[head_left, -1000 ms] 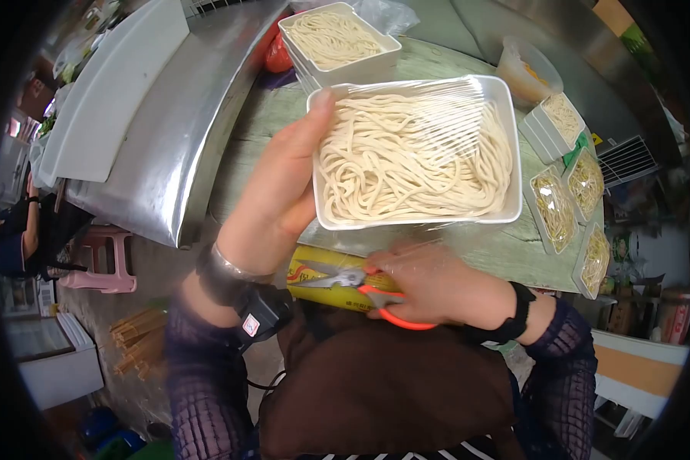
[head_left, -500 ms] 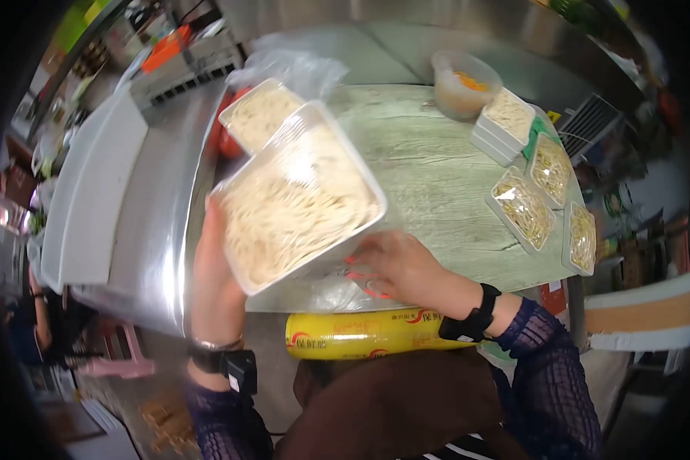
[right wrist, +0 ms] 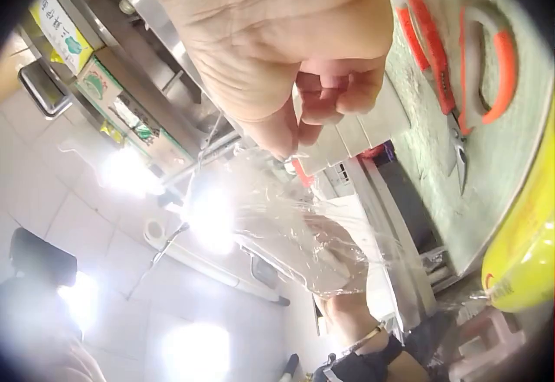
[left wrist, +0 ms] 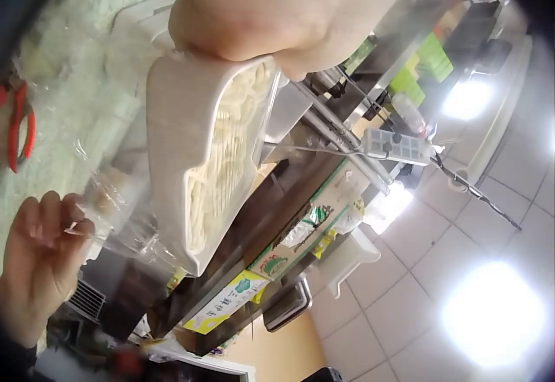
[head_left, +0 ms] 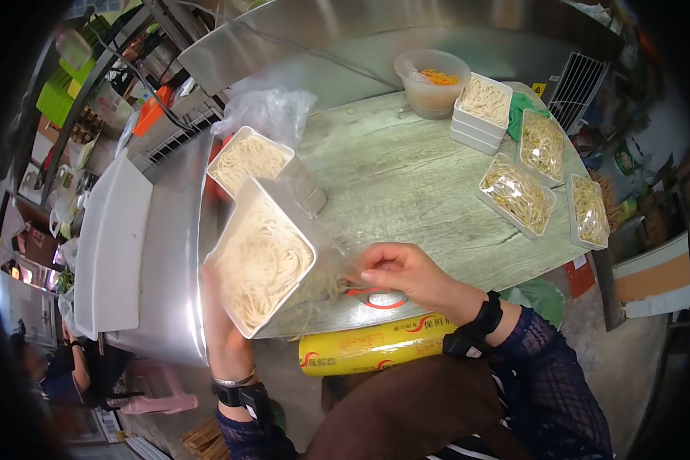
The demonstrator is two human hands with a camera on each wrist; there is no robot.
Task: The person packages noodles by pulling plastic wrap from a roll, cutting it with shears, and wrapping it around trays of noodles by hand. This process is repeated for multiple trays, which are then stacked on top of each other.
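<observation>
Two bare hands work above the near edge of a pale green table point(head_left: 376, 169), where a yellow roll of film point(head_left: 376, 345) lies. The right hand point(head_left: 402, 270) has its fingers curled, pinching clear film point(left wrist: 130, 217) between thumb and fingertips. Beside it on the table are red-handled scissors point(right wrist: 506, 61). The left hand point(head_left: 228, 330) grips a white tray of noodles point(head_left: 264, 257) by its side, tilted in the air (its fingers are partly hidden, and that side is blurred).

Just beyond the raised tray stands another noodle tray point(head_left: 249, 161). Farther off, to the right, are three packs of sprouts point(head_left: 516, 193), a stack of noodle trays point(head_left: 483, 103) and a clear tub point(head_left: 433, 92).

The steep tilt could let noodles slide if the film is loose; a hard tug could tear the thin film or pull the tray from the left hand.
</observation>
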